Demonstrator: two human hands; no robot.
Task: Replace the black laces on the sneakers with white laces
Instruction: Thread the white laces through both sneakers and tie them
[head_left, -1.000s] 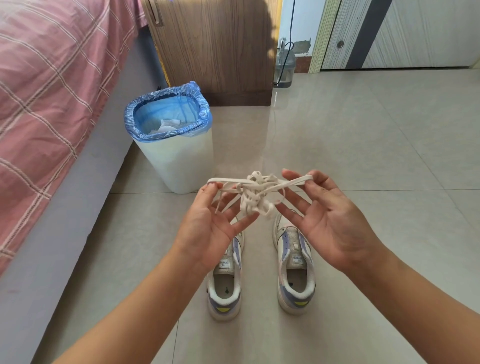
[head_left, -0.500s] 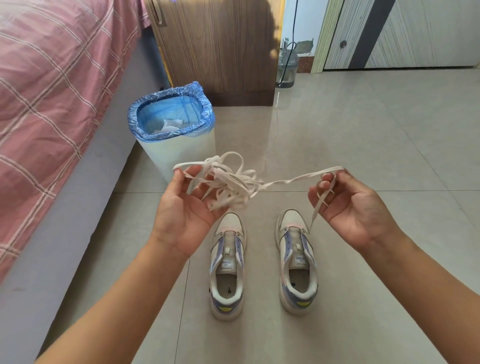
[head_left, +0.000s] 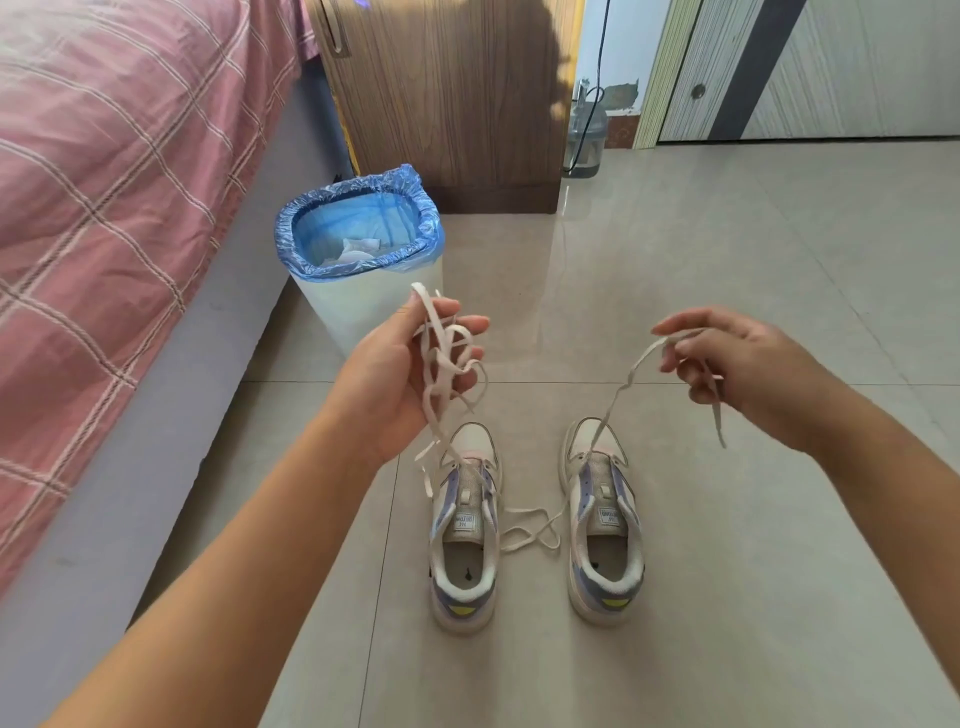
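While limp and tangle-prone, white laces (head_left: 447, 364) bunched in curled left hand (head_left: 410, 374), one strand pinched by right hand (head_left: 737, 364), trailing between unlaced sneakers (head_left: 465, 525); best gripped near stiff tips.

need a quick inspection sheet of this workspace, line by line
surface: glossy tiled floor.
job's things: two sneakers side by side, no laces threaded; white laces partly trailing on the floor between them.
clutter: bin with blue liner, paper inside.
grippers: left hand holds a lace bundle; right hand pinches a lace strand.
cables: black cable down the wall.
surroundings: bed with pink plaid cover, wooden cabinet.
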